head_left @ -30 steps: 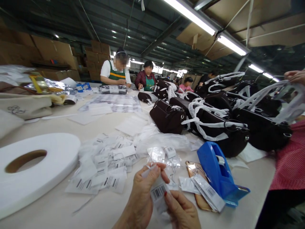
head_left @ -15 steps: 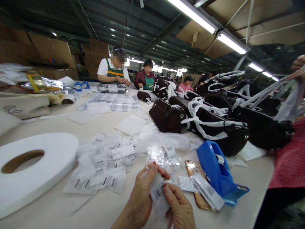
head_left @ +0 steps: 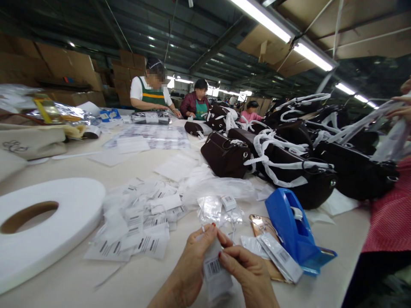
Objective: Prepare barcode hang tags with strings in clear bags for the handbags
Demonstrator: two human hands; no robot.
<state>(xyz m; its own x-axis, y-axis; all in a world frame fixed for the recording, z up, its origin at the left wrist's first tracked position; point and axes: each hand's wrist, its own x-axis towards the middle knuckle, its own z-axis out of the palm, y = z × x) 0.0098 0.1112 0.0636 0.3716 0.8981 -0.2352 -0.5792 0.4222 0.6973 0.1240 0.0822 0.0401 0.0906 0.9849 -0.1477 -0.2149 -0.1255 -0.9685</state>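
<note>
Between my two hands, low in the middle of the head view, is a small clear plastic bag point(head_left: 218, 282) with a barcode label in it. My left hand point(head_left: 194, 261) pinches its upper left edge between thumb and fingers. My right hand point(head_left: 245, 267) grips the right edge, thumb and forefinger pressed together. To the left lies a loose pile of printed bags point(head_left: 141, 226) with text and barcodes. Just beyond my hands are shiny clear bags and a small barcode tag point(head_left: 228, 203). Right of my right hand, barcode packets point(head_left: 279, 256) rest on a gold phone point(head_left: 261, 224).
A blue tape dispenser point(head_left: 289, 226) stands at right. Dark handbags point(head_left: 224, 154) with white-wrapped straps are heaped behind it. A big white roll point(head_left: 80, 205) lies at left. Co-workers point(head_left: 150, 92) stand across the table; another person's pink sleeve point(head_left: 390, 209) is at the right edge.
My right hand has shifted slightly right and turned along the bag's edge, and more of the bag's lower part shows. Across the table, a co-worker's hands have moved apart and lower.
</note>
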